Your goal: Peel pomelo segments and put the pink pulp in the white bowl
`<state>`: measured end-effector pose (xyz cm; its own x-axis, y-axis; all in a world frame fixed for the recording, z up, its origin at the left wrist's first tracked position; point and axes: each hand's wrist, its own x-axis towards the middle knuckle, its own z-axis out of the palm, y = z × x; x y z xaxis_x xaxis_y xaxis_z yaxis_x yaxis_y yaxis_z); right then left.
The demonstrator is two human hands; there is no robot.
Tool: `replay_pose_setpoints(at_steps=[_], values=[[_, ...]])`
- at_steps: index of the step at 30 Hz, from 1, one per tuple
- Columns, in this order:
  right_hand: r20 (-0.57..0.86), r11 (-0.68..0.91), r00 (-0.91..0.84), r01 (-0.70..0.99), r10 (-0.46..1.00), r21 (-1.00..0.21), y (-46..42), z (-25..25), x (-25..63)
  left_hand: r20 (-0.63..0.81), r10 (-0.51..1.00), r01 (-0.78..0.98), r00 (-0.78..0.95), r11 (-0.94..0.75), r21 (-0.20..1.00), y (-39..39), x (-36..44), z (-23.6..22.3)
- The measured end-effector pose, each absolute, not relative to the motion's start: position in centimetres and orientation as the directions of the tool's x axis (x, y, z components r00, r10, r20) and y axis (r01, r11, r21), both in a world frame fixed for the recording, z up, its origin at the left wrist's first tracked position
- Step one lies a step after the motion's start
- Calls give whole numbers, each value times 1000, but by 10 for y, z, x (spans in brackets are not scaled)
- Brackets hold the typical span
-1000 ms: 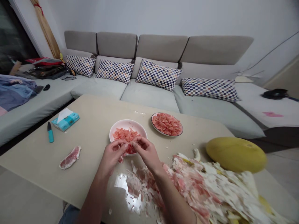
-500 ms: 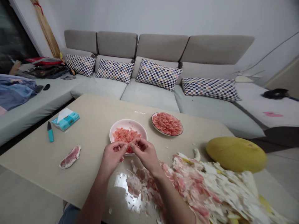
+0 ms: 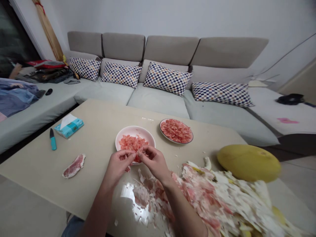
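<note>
Over the near rim of a white bowl, my left hand and my right hand meet fingertip to fingertip. Both are closed in a pinch on a small piece of pink pomelo flesh, mostly hidden by the fingers. Loose pomelo pulp lies in the bowl. Behind it to the right, a dark-rimmed plate carries a heap of pulp pieces. Below my right forearm spreads a pile of peel and membranes. One pomelo segment lies by itself to the left.
A whole yellow pomelo rests at the table's right side. On the left are a knife with a turquoise handle and a tissue pack. A grey sofa with checkered cushions stands beyond the table.
The view has shifted very slightly. My hands stay pinched together over the bowl, with barely any finger movement.
</note>
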<state>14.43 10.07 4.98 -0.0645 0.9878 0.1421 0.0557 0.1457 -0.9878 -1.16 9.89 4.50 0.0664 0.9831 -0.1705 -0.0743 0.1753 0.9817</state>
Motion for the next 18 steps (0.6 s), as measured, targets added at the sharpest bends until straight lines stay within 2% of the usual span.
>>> replay_pose_setpoints(at_steps=[9,14,18], values=[[137,146,-81,117,987,-982,98,55,142,-108,994,-45,35,110,993,98,-10,41],[251,246,-5,214,968,-945,93,52,135,-69,996,-23,-50,68,997,99,-5,39],[229,226,-5,182,973,-957,91,52,135,-54,993,-26,-102,52,998,100,-6,37]])
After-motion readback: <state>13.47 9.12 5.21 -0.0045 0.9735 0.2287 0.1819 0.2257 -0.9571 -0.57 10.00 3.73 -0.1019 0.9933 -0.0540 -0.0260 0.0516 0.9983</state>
